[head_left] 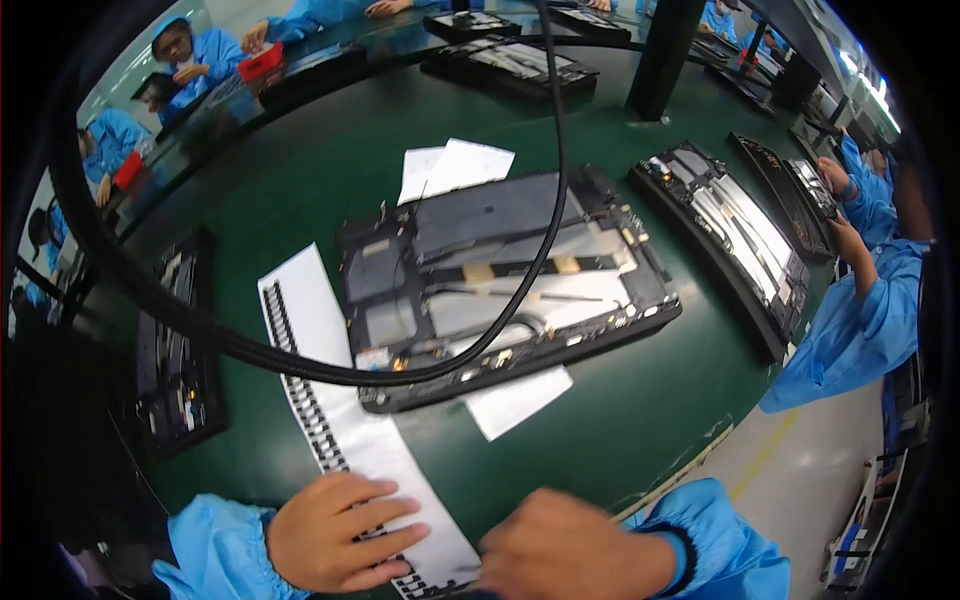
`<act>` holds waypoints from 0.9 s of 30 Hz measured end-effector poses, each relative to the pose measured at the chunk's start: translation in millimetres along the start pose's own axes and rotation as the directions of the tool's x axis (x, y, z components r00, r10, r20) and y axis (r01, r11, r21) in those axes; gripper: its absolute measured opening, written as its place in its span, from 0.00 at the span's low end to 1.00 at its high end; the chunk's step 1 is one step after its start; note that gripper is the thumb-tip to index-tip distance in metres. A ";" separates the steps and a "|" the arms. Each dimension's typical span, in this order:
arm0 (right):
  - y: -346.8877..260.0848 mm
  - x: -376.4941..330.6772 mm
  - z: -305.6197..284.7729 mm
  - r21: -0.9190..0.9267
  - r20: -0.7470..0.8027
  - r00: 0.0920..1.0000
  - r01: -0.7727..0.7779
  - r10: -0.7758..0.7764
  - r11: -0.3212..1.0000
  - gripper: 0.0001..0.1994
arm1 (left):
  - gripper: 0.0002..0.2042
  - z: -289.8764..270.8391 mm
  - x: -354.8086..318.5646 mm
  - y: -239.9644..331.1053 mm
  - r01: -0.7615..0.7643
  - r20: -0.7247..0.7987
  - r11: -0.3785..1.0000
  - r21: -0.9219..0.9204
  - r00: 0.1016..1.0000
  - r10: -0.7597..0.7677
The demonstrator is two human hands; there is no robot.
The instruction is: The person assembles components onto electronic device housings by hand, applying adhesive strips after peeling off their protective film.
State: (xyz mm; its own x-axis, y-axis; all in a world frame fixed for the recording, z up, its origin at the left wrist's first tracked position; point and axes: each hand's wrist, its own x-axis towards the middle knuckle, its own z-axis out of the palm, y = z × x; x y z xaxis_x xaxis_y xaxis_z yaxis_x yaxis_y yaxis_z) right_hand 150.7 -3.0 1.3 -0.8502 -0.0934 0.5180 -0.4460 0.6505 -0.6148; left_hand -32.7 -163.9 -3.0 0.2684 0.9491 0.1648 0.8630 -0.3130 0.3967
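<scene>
A long white sheet (320, 325) with a row of small black pieces along its left edge lies on the green table. My left hand (345, 532) rests over its near part, fingers stretched out and slightly apart. By the near end of the sheet, my right hand (572, 550) is curled closed and blurred. Its fingertips are hidden, so what they hold cannot be made out. Beyond both hands sits an opened electronic device (520, 245), a black frame with grey and silver panels and tan tape patches. White papers (518, 402) stick out from under it.
A thick black cable (400, 378) loops across the view in front of the device. Similar opened devices stand at the left (172, 340) and right (725, 235). A dark post (662, 60) rises at the back. A co-worker's blue sleeve (850, 320) is at the right.
</scene>
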 end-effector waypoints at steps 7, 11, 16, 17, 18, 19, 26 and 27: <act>73.7 -19.2 -121.0 0.097 -0.313 0.799 -0.511 0.514 0.854 0.03 | 0.11 -26.6 46.0 6.3 -0.091 -0.174 0.994 0.059 0.980 0.100; 97.7 -3.5 -127.3 0.140 -0.150 0.830 -0.521 0.538 0.842 0.01 | 0.15 -23.6 108.6 -24.9 -0.247 -0.025 0.937 0.247 0.965 0.261; 99.6 5.9 -112.3 0.027 -0.051 0.850 -0.524 0.525 0.851 0.01 | 0.11 -4.9 135.8 -44.5 -0.275 -0.059 0.926 0.258 0.953 0.299; 99.7 7.4 -112.7 0.032 -0.048 0.850 -0.524 0.525 0.851 0.01 | 0.11 -3.3 136.1 -45.6 -0.290 -0.063 0.917 0.275 0.946 0.318; 99.1 8.4 -114.2 0.034 -0.037 0.850 -0.525 0.526 0.850 0.01 | 0.11 -4.4 137.4 -45.8 -0.281 -0.055 0.926 0.251 0.951 0.303; 98.4 9.8 -115.7 0.040 -0.024 0.842 -0.538 0.539 0.842 0.01 | 0.11 -3.9 138.3 -45.0 -0.275 -0.059 0.933 0.233 0.954 0.295; 100.2 16.2 -118.5 -0.050 0.025 0.841 -0.539 0.540 0.841 0.03 | 0.09 -0.5 138.6 -45.1 -0.241 -0.098 0.942 0.232 0.958 0.269; 100.1 16.7 -118.4 -0.061 0.029 0.840 -0.540 0.542 0.839 0.03 | 0.09 -0.1 138.1 -45.1 -0.238 -0.101 0.943 0.231 0.958 0.267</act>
State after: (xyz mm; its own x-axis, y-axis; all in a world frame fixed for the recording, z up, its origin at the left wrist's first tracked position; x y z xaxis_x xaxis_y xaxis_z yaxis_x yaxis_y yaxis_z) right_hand 124.9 149.8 18.8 -0.9640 0.2524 0.0842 0.1018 0.6423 -0.7597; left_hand -34.7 -18.7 2.0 0.4442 0.8224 0.3555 0.8490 -0.5131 0.1262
